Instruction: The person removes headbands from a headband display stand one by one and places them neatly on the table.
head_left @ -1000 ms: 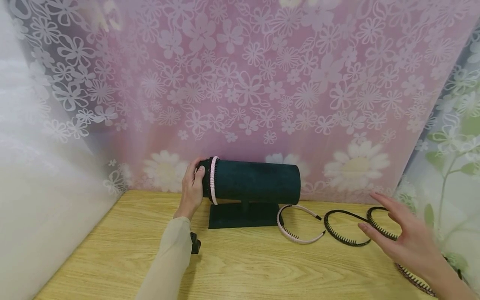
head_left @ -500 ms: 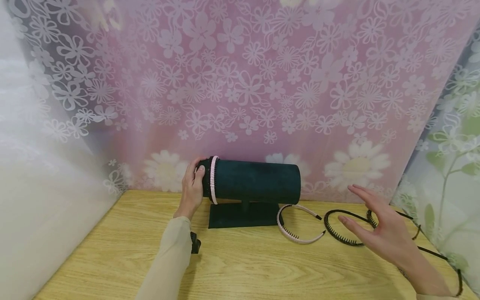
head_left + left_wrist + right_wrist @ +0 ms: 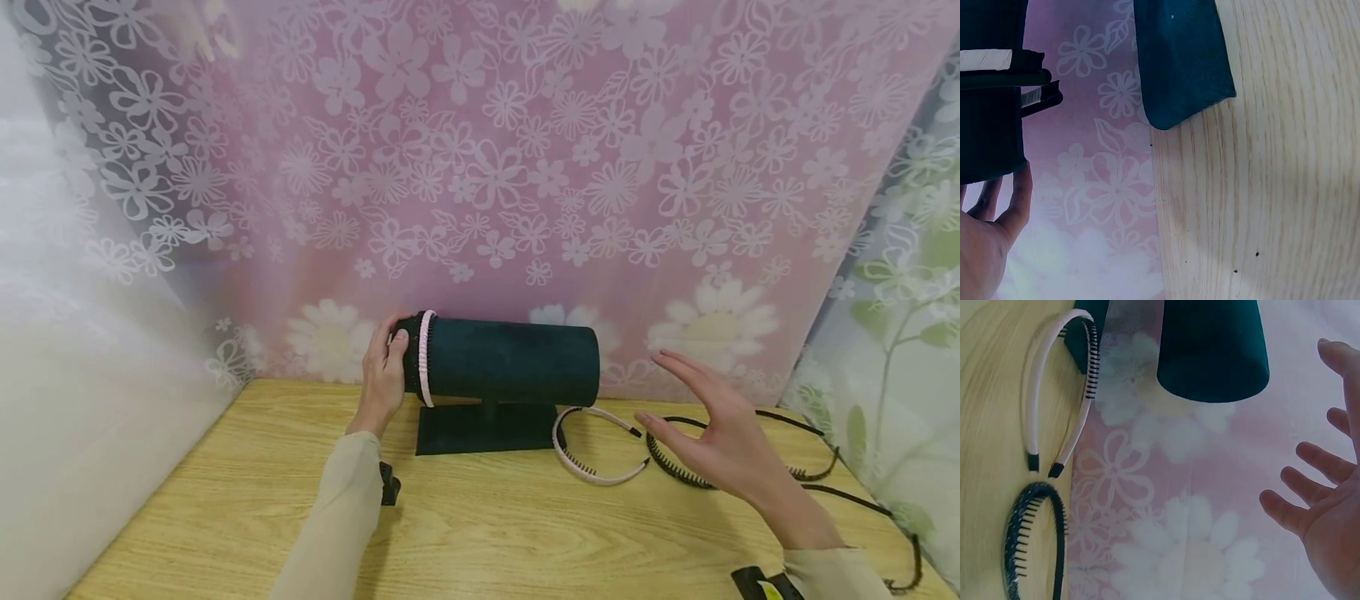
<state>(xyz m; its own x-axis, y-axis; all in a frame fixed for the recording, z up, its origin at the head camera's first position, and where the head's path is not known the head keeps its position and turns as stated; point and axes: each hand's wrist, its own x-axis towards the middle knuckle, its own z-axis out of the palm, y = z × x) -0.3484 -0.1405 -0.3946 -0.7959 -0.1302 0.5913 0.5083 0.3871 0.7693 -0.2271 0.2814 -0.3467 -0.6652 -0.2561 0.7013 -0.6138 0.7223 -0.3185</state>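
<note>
My left hand (image 3: 384,371) grips the left end of a dark teal velvet headband stand (image 3: 517,362), thumb in front and the other fingers behind. A pale pink headband (image 3: 425,358) circles the stand's roll near that hand, with a black band (image 3: 412,358) close beside it. Ends of bands with black tips (image 3: 1025,60) stick out under the roll in the left wrist view. My right hand (image 3: 723,437), fingers spread and holding nothing, hovers above the headbands on the table. Below its fingertips lies a black toothed headband (image 3: 1013,544), partly covered in the head view.
Another pink headband (image 3: 600,481) lies beside the stand's flat base (image 3: 487,433). Several dark headbands, among them one thin dark band (image 3: 847,496), lie at the right, partly behind my right arm. A flowered pink curtain (image 3: 487,208) hangs behind the wooden table (image 3: 480,533).
My right hand has moved left, from over the far-right headbands toward the stand, staying spread. My left hand and the stand hold their place.
</note>
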